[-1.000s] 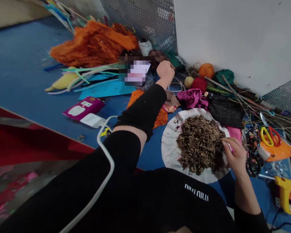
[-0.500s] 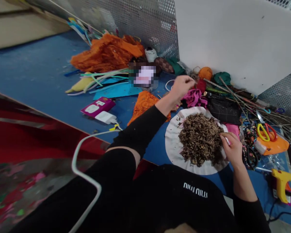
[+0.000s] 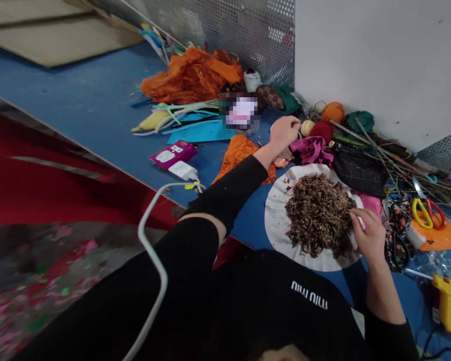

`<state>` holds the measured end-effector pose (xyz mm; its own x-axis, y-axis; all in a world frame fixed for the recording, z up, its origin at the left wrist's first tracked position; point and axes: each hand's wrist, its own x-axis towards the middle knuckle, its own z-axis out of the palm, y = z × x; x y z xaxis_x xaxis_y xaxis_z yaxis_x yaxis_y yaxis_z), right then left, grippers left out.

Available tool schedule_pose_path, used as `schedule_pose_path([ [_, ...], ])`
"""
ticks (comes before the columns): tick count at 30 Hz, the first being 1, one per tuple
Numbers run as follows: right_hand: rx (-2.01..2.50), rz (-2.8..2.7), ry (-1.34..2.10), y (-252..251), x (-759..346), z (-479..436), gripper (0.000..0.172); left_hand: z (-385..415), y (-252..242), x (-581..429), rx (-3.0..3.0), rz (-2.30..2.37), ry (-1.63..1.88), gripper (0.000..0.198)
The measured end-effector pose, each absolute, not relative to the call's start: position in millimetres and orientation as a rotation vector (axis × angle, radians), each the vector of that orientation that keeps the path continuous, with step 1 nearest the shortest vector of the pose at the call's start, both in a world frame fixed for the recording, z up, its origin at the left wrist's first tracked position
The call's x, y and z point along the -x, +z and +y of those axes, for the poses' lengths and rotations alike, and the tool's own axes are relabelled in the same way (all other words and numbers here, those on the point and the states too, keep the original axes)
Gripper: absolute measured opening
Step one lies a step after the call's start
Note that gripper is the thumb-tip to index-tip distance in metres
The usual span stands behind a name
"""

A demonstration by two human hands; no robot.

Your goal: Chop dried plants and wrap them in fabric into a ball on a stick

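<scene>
At the right rim of the plate (image 3: 276,220), the right hand (image 3: 368,235) is set against the pile (image 3: 317,213), fingertips bent into it; a pinch cannot be told. Beyond the far rim, by the cloth (image 3: 311,149), the left hand (image 3: 285,131) is curled shut, farther off.

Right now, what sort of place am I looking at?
Probably a craft workspace: a blue table strewn with scissors, a yellow glue gun, yarn balls and orange fabric, plus a paper plate heaped with dried plant bits.
</scene>
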<state>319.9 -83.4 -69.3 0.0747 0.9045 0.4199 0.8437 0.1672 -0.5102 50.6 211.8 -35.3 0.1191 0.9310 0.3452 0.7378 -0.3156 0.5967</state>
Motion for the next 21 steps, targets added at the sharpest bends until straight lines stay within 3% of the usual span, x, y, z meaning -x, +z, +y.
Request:
schedule_pose_path([
  [2,1.671,-1.766,0.093,-70.2,-320.0,-83.9,0.026,240.4,-48.8,-41.0,-1.974,2.028,0.775,0.041],
  [4,1.678,-1.772,0.068,-71.8,-320.9,-84.2,0.026,254.7,-63.3,-32.4,-1.899,2.111,0.604,0.044],
  [10,1.712,-1.808,0.042,-77.1,-324.2,-84.3,0.026,263.7,-86.0,-14.3,-1.764,2.14,0.649,0.042],
  [17,1.728,-1.817,0.042,-79.9,-327.5,-82.7,0.028,265.8,-59.1,-17.2,-1.854,1.786,0.983,0.031],
  [21,1.741,-1.825,0.056,-79.0,-327.5,-82.5,0.027,246.2,-38.2,-10.6,-2.018,1.884,0.664,0.03],
])
